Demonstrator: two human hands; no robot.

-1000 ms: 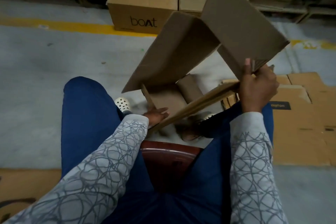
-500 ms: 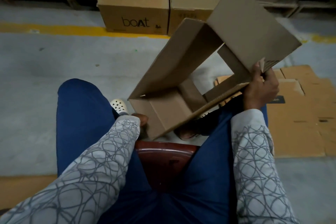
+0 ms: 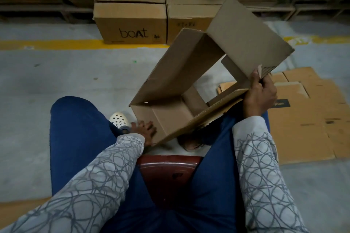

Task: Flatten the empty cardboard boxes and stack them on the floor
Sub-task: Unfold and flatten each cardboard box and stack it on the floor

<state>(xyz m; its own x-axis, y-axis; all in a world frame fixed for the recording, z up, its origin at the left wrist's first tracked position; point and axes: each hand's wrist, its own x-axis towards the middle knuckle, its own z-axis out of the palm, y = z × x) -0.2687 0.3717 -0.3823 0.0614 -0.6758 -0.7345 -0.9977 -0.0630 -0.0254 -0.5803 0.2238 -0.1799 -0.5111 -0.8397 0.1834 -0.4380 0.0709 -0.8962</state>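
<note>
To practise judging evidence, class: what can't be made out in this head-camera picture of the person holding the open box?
All head view.
Right hand: fingertips hidden behind the open box.
Black label on flattened cardboard: partly covered by that hand.
Handwriting on the unbranded box: too small.

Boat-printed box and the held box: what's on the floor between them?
Head view: just grey floor and the yellow line between the boat-printed box and the held box.

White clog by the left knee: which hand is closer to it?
Left. The left hand presses the lower corner of the open box, just beside the white clog. The right hand grips the box's opposite corner, well off to the right.
</note>
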